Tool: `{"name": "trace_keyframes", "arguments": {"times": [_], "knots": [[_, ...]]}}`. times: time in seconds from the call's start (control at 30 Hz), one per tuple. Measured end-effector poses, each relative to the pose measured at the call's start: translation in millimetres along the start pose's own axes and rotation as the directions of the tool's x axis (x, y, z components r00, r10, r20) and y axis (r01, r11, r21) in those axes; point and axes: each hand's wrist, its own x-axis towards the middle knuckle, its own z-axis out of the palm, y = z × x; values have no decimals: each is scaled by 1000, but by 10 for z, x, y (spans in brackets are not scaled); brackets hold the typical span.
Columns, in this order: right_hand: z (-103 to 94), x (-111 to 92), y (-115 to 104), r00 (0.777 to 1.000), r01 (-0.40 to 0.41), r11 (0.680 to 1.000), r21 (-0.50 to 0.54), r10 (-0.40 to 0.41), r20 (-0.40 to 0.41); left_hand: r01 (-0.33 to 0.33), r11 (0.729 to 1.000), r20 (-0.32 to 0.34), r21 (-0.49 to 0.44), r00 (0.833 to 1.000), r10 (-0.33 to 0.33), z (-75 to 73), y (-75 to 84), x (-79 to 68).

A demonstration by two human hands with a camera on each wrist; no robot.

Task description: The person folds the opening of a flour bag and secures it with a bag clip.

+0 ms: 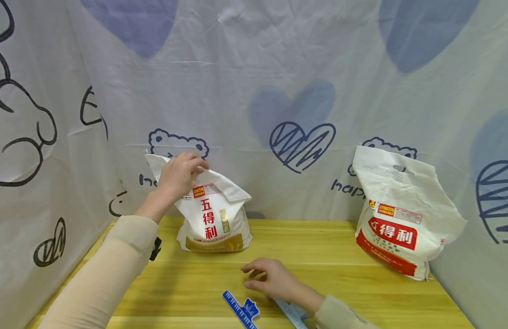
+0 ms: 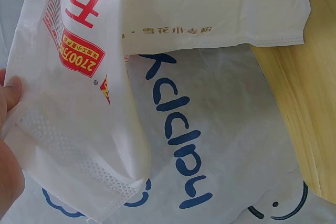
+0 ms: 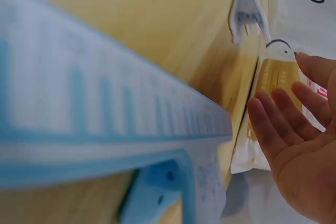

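Note:
On the left of the table stands a white flour bag (image 1: 214, 214) with red lettering and a gold band at its base. My left hand (image 1: 180, 175) grips the bag's upper part, which bends over; in the left wrist view the thumb (image 2: 10, 166) and a fingertip hold the white material. My right hand (image 1: 272, 278) hovers over the table in front of the bag, its fingers loosely bent with nothing in them. Close beside it lie a dark blue sealing clip (image 1: 241, 310) and a light blue sealing clip (image 1: 292, 314), the latter partly hidden by the forearm.
A second flour bag (image 1: 393, 224) with a red base and a handle slot stands at the right of the wooden table (image 1: 303, 246). Behind and at the sides hangs a pale curtain (image 1: 245, 114) printed with hearts and bears.

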Motion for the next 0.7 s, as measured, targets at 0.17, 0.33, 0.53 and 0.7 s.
{"name": "trace_keyframes", "arguments": {"times": [0.17,0.33,0.53,0.7], "knots": [[41,-63,7,996,21,999,-48,-17,89,-4,1000,-2,1,1000,4,8,-8,1],[49,-104,-21,991,13,993,-120,3,134,-9,1000,-5,1,1000,9,10,-14,7],[49,-128,-41,985,26,983,-183,6,170,-12,1000,-4,0,1000,12,9,-20,6],[57,-143,-36,984,15,979,-203,22,177,-8,1000,-5,-14,1000,8,-1,-29,0]]}}
